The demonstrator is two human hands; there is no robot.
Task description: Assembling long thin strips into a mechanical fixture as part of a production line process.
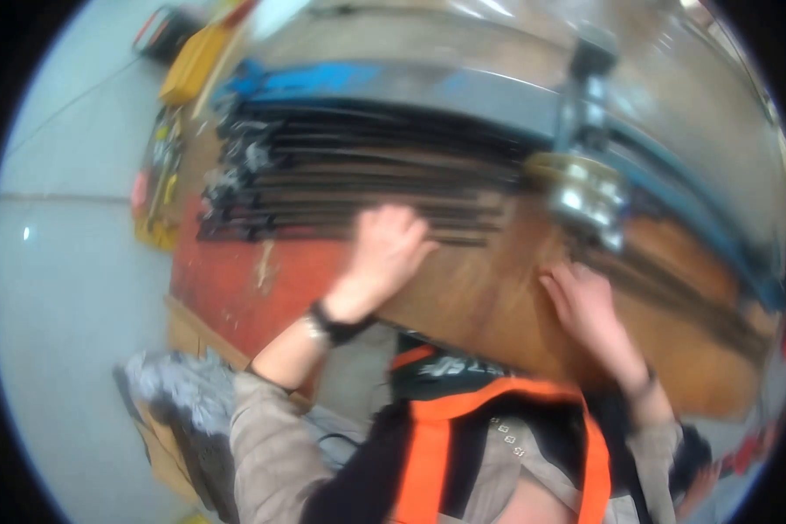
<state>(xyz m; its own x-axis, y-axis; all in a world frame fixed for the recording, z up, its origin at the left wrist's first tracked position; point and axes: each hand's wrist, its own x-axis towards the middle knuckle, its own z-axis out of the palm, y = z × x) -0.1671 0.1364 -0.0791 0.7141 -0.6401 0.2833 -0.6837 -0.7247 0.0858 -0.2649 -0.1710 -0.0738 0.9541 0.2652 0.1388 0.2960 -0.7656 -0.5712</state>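
Several long dark rods (349,182) lie side by side across the workbench, with clustered dark fittings at their left ends. My left hand (389,246) is over the near rods, its fingers bent toward them and its thumb out to the right. Blur hides whether it grips a rod. To the right, my right hand (581,297) is just above the brown bench top, fingers extended and nothing visible in them. Just beyond its fingertips is a shiny round metal fixture (588,196) with a brassy rim, below an upright metal part (590,87).
A blue-grey rail (489,92) curves along behind the rods. The bench (262,284) is red at left and brown at right. Off its left side are a yellow tray (157,231) of tools and a yellow case (196,65). Grey cloth (179,389) lies in a box at lower left.
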